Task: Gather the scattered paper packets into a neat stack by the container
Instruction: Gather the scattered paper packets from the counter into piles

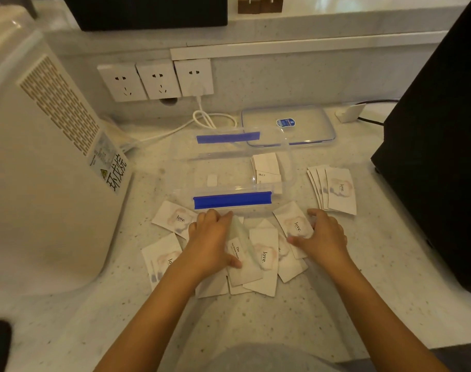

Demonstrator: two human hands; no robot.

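Note:
Several white paper packets (263,260) printed "love." lie scattered and overlapping on the counter, just in front of a clear plastic container (288,157) with blue clips. A fanned stack of packets (336,190) rests to the container's right, and a few more lean inside it at the right end. My left hand (212,237) lies palm down on the middle of the scattered pile, its thumb pressing a packet. My right hand (322,234) rests with spread fingers on the packets at the pile's right side. Neither hand has lifted anything.
The container's clear lid (288,124) lies behind it. A large white appliance (41,157) stands at the left, a black box (438,157) at the right. Wall sockets (156,79) with a white cable sit at the back.

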